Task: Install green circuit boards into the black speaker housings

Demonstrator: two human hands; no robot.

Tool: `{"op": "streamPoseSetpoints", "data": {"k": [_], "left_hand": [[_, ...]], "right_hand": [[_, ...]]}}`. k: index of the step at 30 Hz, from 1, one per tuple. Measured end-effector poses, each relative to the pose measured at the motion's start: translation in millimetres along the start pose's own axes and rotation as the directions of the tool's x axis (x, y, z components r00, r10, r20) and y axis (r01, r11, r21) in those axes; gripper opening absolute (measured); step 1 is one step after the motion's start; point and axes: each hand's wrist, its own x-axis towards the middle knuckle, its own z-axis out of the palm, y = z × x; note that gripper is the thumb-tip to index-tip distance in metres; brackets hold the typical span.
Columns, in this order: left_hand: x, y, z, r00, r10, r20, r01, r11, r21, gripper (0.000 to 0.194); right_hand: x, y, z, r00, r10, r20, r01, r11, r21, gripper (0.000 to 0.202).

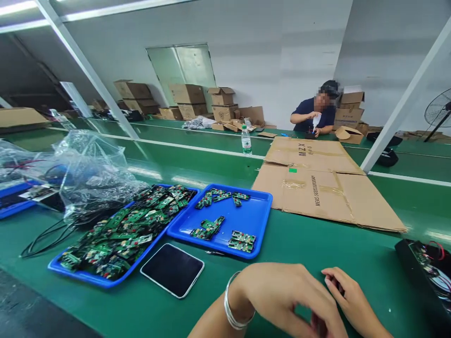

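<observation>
My left hand (pixel 292 293), with silver bangles at the wrist, is bent over the green table near the bottom edge. Its fingers curl down and their tips are cut off by the frame, so what they hold, if anything, is hidden. Just to its right, my right hand (pixel 348 293) rests low over the table with thumb and forefinger close together around something small and dark that I cannot make out. Nearest to the hands are a blue tray (pixel 211 220) with several green circuit boards (pixel 242 240) and a tablet (pixel 172 270) lying flat.
A second blue tray (pixel 116 283) heaped with boards lies left, beside plastic bags (pixel 91 173). Flattened cardboard (pixel 317 183) and a bottle (pixel 245 140) are ahead. A black housing (pixel 419 281) with wires stands right. Across the tables, a person (pixel 315 112) handles a white object.
</observation>
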Motion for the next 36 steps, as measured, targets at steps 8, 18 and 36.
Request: {"op": "streamPoseSetpoints", "data": {"k": [8,18,36], "left_hand": [[-32,-13,-57.0,0.653,-0.334,-0.680,0.455,0.890,0.000,0.019],[-114,-103,-121.7,-0.015,-0.332,-0.943,0.998,-0.060,0.005,0.029],[-32,-77,-49.3,0.396,-0.150,-0.906,0.870,0.378,0.317,0.039]], "right_hand": [[2,-6,-4,0.999,0.002,-0.047,-0.004,0.999,-0.037,0.030],[5,-6,-3,0.998,-0.029,-0.061,0.027,0.999,-0.035,0.029],[5,-6,2,0.998,0.024,-0.065,-0.018,0.996,0.093,0.028]]}}
